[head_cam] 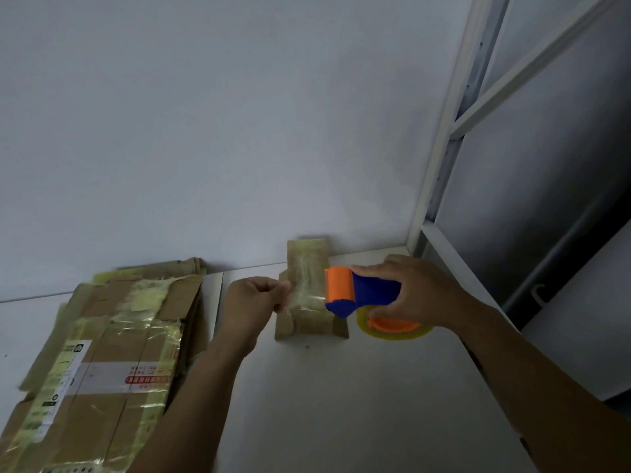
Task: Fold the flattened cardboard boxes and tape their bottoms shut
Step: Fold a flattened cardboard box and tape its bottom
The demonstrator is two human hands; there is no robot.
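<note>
**Open lane up front, crowded at the back**

The worktop (341,404) lies bare through the near middle, a broad lane between the 2 forearms. On the left, the stack of flattened boxes (112,353) fills that side almost back to the wall (239,131), with only a narrow bare strip beside the left forearm. Straight ahead, the small box (307,257) stands against the wall and blocks the back. In front of it the tape strip (304,297) stretches from the left grip (254,300) to the tape dispenser (362,295) in the right grip (415,291), barring the way across. On the right, the white shelf upright (440,148) closes off the corner.
</note>
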